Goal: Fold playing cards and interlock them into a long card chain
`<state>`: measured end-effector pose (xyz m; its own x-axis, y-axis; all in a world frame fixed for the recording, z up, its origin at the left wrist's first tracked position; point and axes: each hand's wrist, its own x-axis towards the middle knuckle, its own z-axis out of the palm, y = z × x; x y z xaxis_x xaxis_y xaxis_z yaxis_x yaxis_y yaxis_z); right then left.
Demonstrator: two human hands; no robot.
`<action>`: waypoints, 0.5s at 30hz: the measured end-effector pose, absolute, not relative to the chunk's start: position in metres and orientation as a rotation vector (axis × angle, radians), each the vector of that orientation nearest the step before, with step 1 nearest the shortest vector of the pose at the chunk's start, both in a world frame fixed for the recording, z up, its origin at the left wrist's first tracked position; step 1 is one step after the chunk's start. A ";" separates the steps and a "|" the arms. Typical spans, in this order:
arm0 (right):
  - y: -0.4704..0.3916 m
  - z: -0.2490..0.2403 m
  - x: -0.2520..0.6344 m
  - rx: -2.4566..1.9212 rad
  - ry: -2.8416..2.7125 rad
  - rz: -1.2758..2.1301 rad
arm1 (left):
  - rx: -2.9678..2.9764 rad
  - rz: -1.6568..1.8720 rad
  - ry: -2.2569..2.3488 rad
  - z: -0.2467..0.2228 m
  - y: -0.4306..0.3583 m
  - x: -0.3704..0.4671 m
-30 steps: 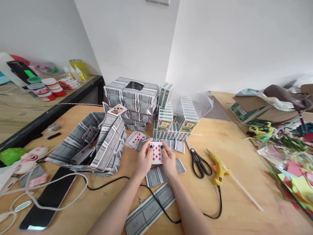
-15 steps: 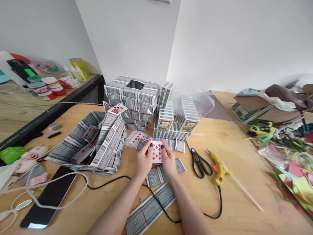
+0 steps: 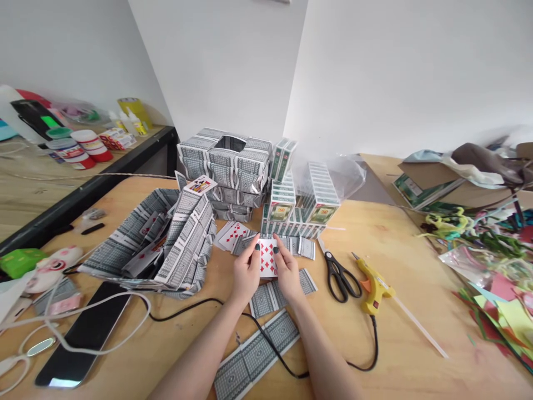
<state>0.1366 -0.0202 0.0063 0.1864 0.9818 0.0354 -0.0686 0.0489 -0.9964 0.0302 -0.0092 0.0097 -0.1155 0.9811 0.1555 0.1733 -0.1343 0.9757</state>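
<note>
A ten of diamonds playing card (image 3: 267,259) is held upright, face toward me, between both hands. My left hand (image 3: 246,272) grips its left edge, with the thumb on the face. On its right edge, my right hand (image 3: 287,273) holds it the same way. Whether more cards lie behind it is hidden. Joined grey-backed cards (image 3: 266,298) lie under my wrists, and a longer strip (image 3: 256,355) is nearer to me. Loose face-up cards (image 3: 231,235) are fanned out left of my hands.
A box woven from cards (image 3: 183,244) stands at the left, with stacked card boxes (image 3: 233,166) behind. Card packs (image 3: 281,208) are piled at the back. Scissors (image 3: 340,278) and a yellow glue gun (image 3: 376,291) lie right; its black cable (image 3: 266,339) crosses below my arms.
</note>
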 end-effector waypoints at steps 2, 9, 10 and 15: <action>-0.021 0.008 0.137 -1.207 -1.025 1.100 | 1.367 1.321 1.339 0.009 -0.009 0.030; -0.022 0.010 0.137 -1.206 -1.003 1.096 | 1.361 1.331 1.313 0.009 -0.009 0.030; -0.022 0.010 0.137 -1.201 -1.009 1.094 | 1.368 1.337 1.316 0.009 -0.009 0.030; -0.022 0.010 0.138 -1.176 -1.037 1.099 | 1.407 1.355 1.326 0.008 -0.009 0.029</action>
